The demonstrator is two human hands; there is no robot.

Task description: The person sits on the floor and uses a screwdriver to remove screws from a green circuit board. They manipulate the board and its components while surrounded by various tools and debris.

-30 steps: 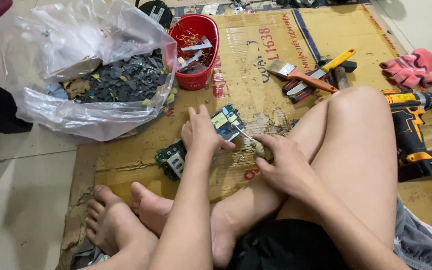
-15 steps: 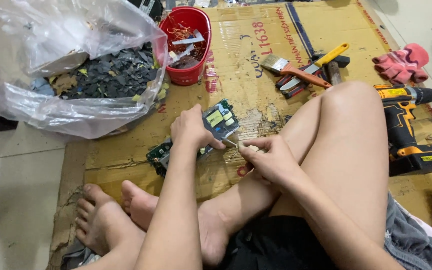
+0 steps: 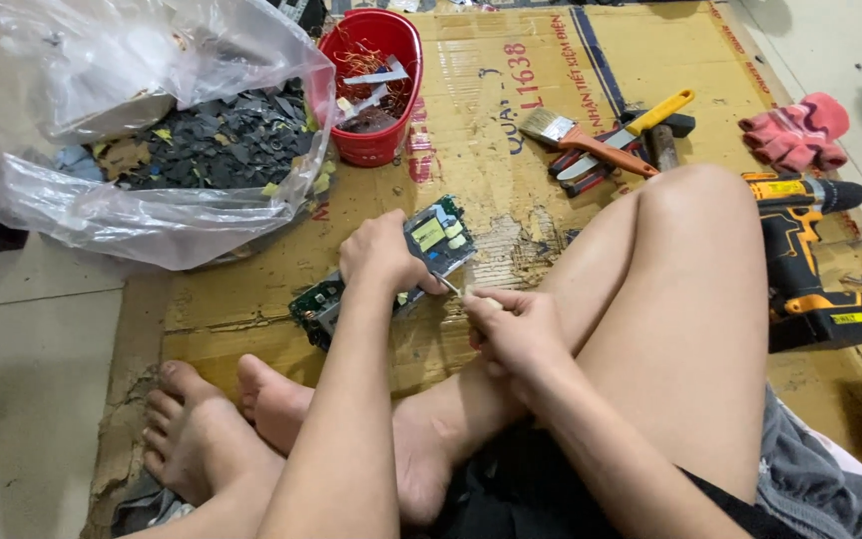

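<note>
Circuit board (under left hand) runs lower-left to upper-right.

Left hand stretched forward, fingers curled down, palm down. Right hand closed in a fist beside the raised knee.

Bare arms and feet (no sleeves), grey-black shorts
</note>
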